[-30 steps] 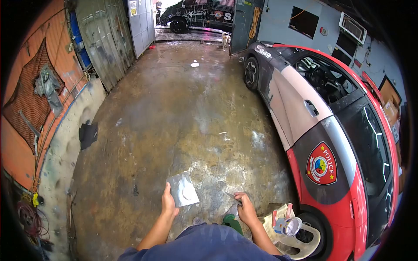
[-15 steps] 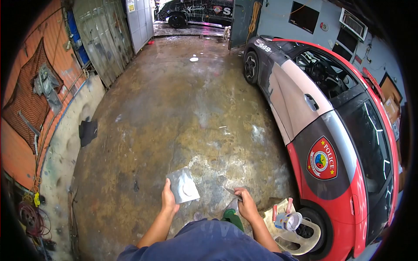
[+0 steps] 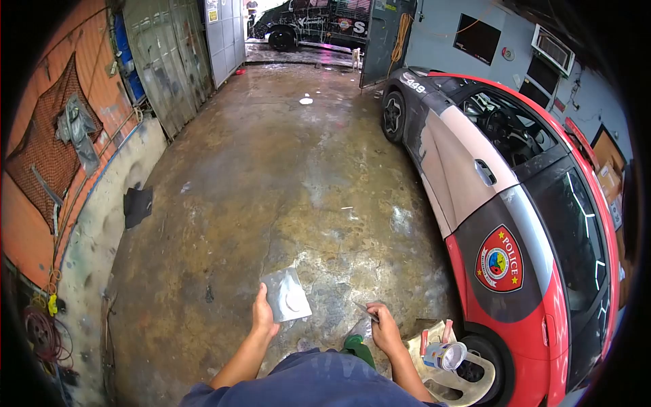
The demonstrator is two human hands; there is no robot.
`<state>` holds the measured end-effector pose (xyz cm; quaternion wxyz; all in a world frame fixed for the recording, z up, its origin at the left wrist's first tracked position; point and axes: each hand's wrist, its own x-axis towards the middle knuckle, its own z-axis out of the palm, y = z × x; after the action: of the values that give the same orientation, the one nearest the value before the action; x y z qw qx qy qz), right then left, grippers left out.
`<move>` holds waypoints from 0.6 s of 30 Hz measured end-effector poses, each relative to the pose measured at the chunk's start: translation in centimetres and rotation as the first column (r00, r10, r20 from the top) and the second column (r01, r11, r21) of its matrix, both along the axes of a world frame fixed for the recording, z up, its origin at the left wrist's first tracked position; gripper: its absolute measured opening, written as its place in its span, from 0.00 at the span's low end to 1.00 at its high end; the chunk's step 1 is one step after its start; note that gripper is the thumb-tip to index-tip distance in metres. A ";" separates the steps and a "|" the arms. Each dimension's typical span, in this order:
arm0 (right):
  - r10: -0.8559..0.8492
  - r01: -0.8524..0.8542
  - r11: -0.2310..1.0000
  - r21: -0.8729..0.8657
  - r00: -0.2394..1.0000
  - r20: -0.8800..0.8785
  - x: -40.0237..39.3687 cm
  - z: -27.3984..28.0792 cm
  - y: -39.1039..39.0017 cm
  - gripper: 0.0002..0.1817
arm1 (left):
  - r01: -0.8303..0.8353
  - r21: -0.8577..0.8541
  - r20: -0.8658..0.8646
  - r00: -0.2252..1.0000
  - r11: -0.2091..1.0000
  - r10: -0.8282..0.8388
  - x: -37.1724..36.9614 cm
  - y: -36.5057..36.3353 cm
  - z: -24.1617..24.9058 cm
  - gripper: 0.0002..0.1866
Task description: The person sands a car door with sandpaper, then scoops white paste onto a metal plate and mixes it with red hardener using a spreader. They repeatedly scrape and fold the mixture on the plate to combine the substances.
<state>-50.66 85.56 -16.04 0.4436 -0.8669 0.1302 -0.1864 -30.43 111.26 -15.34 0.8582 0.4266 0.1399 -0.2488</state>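
Observation:
My left hand (image 3: pixel 264 315) is closed on the edge of a flat square grey plate (image 3: pixel 285 279), which carries a glossy white patch of paste (image 3: pixel 295 300). It is held level in front of my body. To the right, my right hand (image 3: pixel 385 330) pinches a thin flat scraper (image 3: pixel 367 311) that points up and left, apart from the plate. Its full shape is hard to make out. Below that hand, partly behind my shirt, shows a green object (image 3: pixel 358 348) I cannot identify.
A red, black and primer-patched police car (image 3: pixel 502 203) stands along the right. Beside its rear wheel, a cream plastic stool (image 3: pixel 475 386) bears an open can (image 3: pixel 445 355) and red-handled tools (image 3: pixel 447 330). A low wall (image 3: pixel 102 203) runs along the left; a dark van (image 3: pixel 319 24) stands outside.
The view has shifted slightly, so the room and car sit a little lower. My right hand has turned the scraper a little. The left hand keeps its hold on the plate.

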 end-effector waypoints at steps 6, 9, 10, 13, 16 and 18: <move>-0.030 0.029 1.000 0.005 0.999 0.029 -0.5 -0.1 -0.2 0.19 | 0.001 -0.014 -0.015 1.000 1.000 -0.001 -0.3 -0.3 0.3 0.29; -0.046 0.044 0.998 0.039 0.996 0.070 -0.5 0.2 -0.1 0.17 | 0.009 -0.014 -0.025 1.000 1.000 -0.010 -0.4 -0.6 1.0 0.28; -0.057 0.054 0.998 0.039 0.995 0.077 -0.5 0.6 0.0 0.16 | 0.017 -0.006 -0.035 0.999 1.000 -0.017 -0.5 -0.7 1.2 0.28; -0.080 0.083 0.996 -0.028 0.993 0.084 -0.9 1.3 0.1 0.15 | 0.036 0.000 -0.041 0.999 0.999 -0.036 -0.5 -0.8 -0.1 0.28; -0.148 0.153 0.987 -0.059 0.986 0.072 -1.6 1.9 0.4 0.14 | 0.043 0.012 -0.029 0.999 0.999 -0.043 -0.9 -1.2 -0.3 0.29; -0.191 0.194 0.980 -0.050 0.980 0.061 -2.4 2.1 0.5 0.12 | 0.039 0.012 -0.019 0.999 0.999 -0.039 -1.3 -1.9 0.2 0.29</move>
<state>-53.07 86.04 -13.91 0.4025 -0.8567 0.1958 -0.2564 -31.73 109.33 -15.15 0.8491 0.4324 0.1413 -0.2685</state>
